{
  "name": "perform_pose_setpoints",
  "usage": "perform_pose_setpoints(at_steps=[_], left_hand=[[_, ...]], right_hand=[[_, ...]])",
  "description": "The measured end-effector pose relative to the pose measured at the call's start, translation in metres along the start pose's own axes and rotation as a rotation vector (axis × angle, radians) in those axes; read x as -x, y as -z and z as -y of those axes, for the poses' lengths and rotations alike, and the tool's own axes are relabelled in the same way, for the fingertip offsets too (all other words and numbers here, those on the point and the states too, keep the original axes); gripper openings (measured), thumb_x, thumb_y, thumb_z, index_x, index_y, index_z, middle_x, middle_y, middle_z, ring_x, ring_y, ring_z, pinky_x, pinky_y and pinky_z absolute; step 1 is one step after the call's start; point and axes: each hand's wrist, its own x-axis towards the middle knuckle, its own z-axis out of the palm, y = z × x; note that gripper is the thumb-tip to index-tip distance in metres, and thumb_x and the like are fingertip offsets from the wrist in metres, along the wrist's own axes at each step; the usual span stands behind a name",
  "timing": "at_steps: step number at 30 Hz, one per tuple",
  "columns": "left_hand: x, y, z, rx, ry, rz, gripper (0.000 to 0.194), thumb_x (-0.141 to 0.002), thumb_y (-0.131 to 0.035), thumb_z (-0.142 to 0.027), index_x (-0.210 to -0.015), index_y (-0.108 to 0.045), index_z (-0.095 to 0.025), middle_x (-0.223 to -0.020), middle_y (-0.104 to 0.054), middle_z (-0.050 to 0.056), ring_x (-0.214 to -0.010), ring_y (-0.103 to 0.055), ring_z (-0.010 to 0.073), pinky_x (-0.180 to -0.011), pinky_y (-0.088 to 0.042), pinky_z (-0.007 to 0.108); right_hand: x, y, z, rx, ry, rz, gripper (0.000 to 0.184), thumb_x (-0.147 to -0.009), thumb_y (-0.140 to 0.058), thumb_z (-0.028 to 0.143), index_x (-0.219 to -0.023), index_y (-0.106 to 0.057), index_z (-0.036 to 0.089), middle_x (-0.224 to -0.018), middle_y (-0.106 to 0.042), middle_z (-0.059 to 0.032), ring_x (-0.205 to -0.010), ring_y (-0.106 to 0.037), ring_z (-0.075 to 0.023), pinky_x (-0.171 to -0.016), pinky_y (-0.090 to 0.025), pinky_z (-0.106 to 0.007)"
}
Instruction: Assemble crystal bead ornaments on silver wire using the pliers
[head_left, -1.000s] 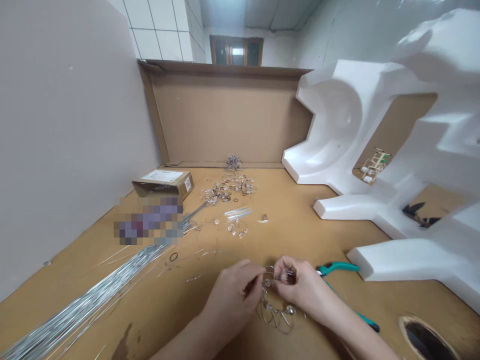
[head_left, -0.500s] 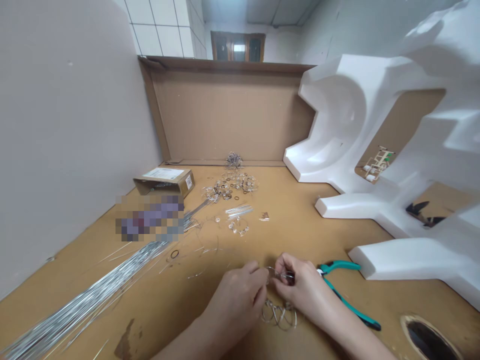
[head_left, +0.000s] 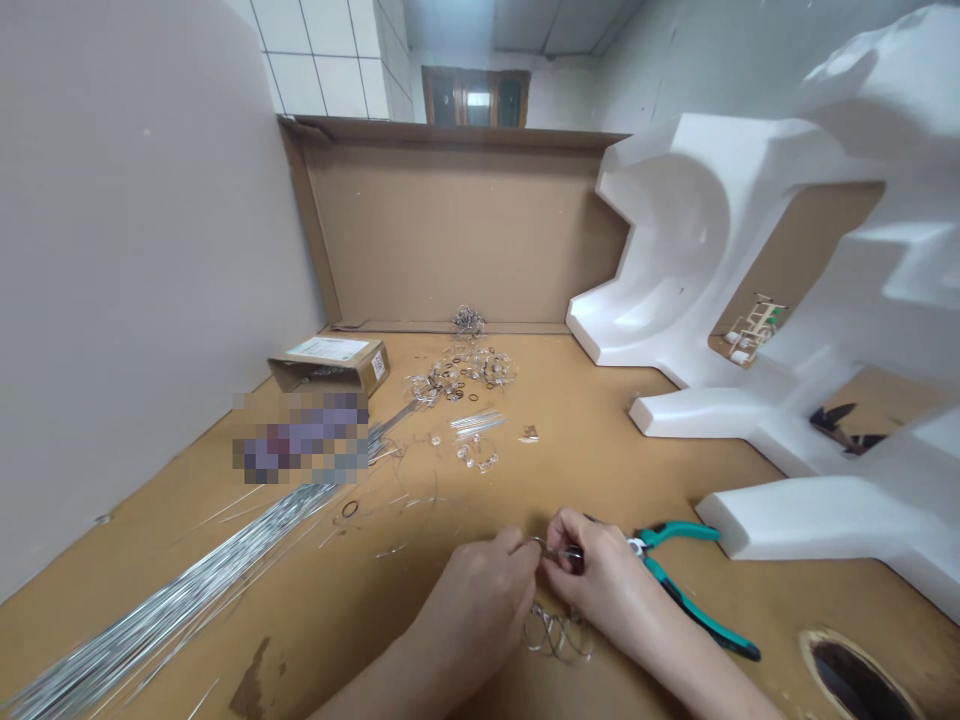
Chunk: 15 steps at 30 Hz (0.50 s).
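1. Low in the frame, just right of centre, the left hand point(head_left: 480, 600) and the right hand point(head_left: 600, 585) meet over the counter point(head_left: 585, 440); both sets of fingers are pinched on a small wire piece point(head_left: 553, 550) held between them, its ring end showing at the fingertips.
2. Loops of the same wire chain point(head_left: 556, 635) hang below the hands and rest on the counter at the bottom of the frame; I judge the step to be joining or closing a link by hand.
3. The green-handled pliers point(head_left: 686, 585) lie untouched just right of the right hand; the next move likely calls for a steady pinch and a small twist, or a reach for the pliers if the wire resists.
4. A bundle of straight wires point(head_left: 172, 600) runs from lower left toward centre; loose rings and beads point(head_left: 465, 375) sit mid-frame; a small cardboard box point(head_left: 330, 362) lies left of them; white foam packing point(head_left: 750, 300) fills the right.
5. Against the frame half a second earlier, the hands sit a touch lower and closer together; the hanging loops have bunched tighter beneath them; the pliers have not moved.
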Motion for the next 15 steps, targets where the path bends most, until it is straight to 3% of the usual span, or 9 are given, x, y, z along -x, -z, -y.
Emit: perform_pose_setpoints(at_steps=[4,9,15], left_hand=[[-0.001,0.005,0.002,0.173,0.046,-0.06,0.021,-0.084,-0.034,-0.015,-0.074,-0.052,-0.019,-0.069,-0.051,-0.001,-0.058,-0.047,0.012,-0.053,-0.03,0.022],[-0.005,0.012,0.005,0.557,0.133,-0.114,0.02,-0.084,-0.04,-0.022,-0.074,-0.057,-0.019,-0.065,-0.05,-0.002,-0.06,-0.046,0.0115,-0.056,-0.033,0.021],[-0.012,0.015,0.011,1.036,0.34,-0.119,0.021,-0.077,-0.052,-0.032,-0.071,-0.064,-0.015,-0.067,-0.053,0.0,-0.064,-0.048,0.0125,-0.06,-0.037,0.022]], right_hand=[[0.0,0.006,-0.004,-0.193,-0.012,0.055,0.008,-0.068,-0.049,0.017,-0.073,-0.046,0.021,-0.055,-0.045,0.0072,-0.049,-0.039,-0.0084,-0.049,-0.031,-0.02],[-0.004,0.02,-0.007,-0.518,-0.046,0.228,0.009,-0.072,-0.047,0.019,-0.08,-0.052,0.019,-0.059,-0.04,0.006,-0.052,-0.034,-0.0082,-0.048,-0.027,-0.02],[-0.004,0.021,-0.004,-0.836,-0.124,0.309,0.017,-0.077,-0.041,0.027,-0.08,-0.054,0.017,-0.056,-0.045,0.0043,-0.052,-0.041,-0.0094,-0.052,-0.032,-0.022]])
